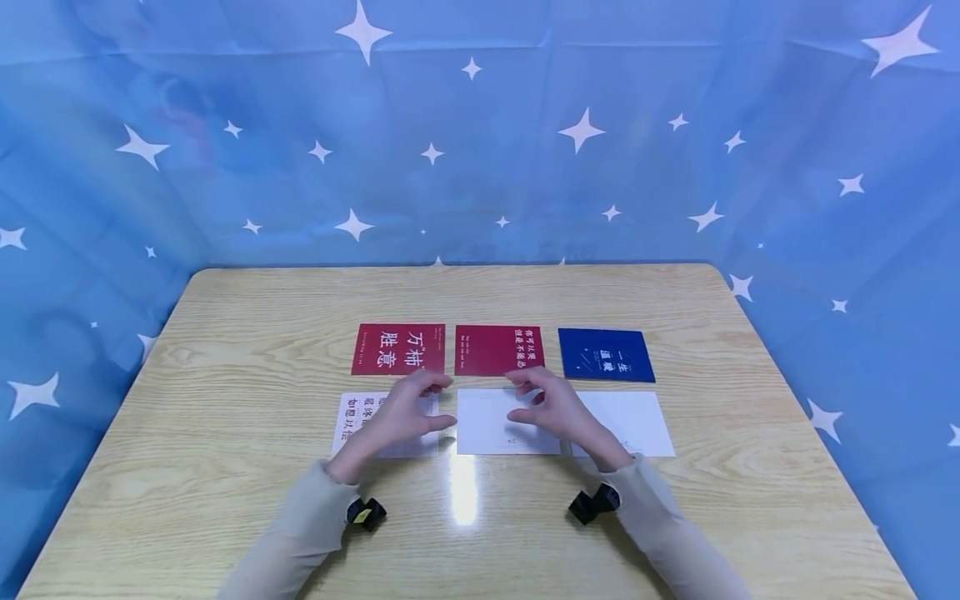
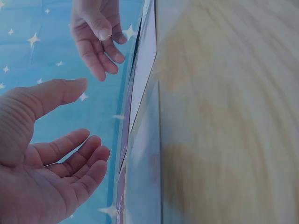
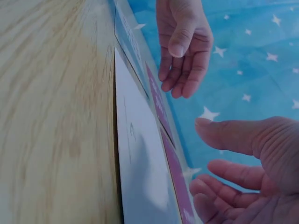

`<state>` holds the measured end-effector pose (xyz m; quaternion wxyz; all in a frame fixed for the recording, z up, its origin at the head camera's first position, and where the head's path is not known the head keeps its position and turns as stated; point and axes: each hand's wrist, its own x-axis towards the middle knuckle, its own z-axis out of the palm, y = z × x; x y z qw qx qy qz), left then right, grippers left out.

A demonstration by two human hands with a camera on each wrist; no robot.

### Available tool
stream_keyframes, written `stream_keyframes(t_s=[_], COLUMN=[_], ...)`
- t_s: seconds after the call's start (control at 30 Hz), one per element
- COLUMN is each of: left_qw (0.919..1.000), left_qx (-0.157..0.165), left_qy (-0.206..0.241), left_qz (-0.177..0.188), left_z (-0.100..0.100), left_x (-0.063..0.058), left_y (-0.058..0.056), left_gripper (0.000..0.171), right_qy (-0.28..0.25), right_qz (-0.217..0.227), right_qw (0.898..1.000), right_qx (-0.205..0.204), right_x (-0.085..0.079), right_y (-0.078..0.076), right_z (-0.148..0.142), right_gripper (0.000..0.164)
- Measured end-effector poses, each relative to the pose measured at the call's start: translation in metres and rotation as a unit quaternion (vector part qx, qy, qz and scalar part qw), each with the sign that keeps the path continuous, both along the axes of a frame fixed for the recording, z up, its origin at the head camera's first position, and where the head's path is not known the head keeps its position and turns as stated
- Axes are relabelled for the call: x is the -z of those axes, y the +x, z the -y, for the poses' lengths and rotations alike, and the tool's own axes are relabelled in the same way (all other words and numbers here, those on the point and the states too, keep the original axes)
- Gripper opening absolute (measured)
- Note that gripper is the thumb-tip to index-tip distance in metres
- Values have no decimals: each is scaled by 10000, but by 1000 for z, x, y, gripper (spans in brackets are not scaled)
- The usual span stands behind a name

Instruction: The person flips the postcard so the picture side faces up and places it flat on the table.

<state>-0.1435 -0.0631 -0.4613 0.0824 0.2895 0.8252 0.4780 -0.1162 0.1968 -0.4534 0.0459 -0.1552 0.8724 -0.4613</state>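
Both hands hover above two rows of cards, palms facing each other and holding nothing. My left hand (image 1: 405,410), thumb apart from loosely bent fingers, is over the white card with dark characters (image 1: 349,421) and partly hides it. My right hand (image 1: 553,407), similarly relaxed, hangs over the gap between the middle white card (image 1: 487,422) and the right white card (image 1: 633,423). Behind them lie a red card with large characters (image 1: 367,350), a plainer red card (image 1: 495,350) and a dark blue card (image 1: 592,354). The left wrist view shows the left palm (image 2: 42,186) with nothing in it.
The cards lie flat on a light wood table (image 1: 225,417) with rounded far corners. A blue cloth with white stars (image 1: 480,167) hangs behind it and at both sides. Each wrist wears a small black camera, such as the left one (image 1: 366,514). Light glares off the wood near the middle.
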Motion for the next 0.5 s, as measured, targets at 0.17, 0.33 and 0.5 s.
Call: stream_keyframes(t_s=[0.17,0.33,0.5], left_qw=[9993,9981,9969], left_qx=[-64,-142,-152], left_qy=[-370,-605,-761], left_qz=[-12,-60,-91], left_z=[-12,-19,-24], left_x=[-1,1,2], left_y=[0,-1,-2], left_gripper=[57,59,60], right_qy=[236,508,521], right_qz=[-9,65,51], right_qw=[9996,9982,9976], right_qx=[140,319,446], right_x=[4,7,9], right_y=[1,2,4], right_z=[-11,-19,-24], right_gripper=[53,53,52])
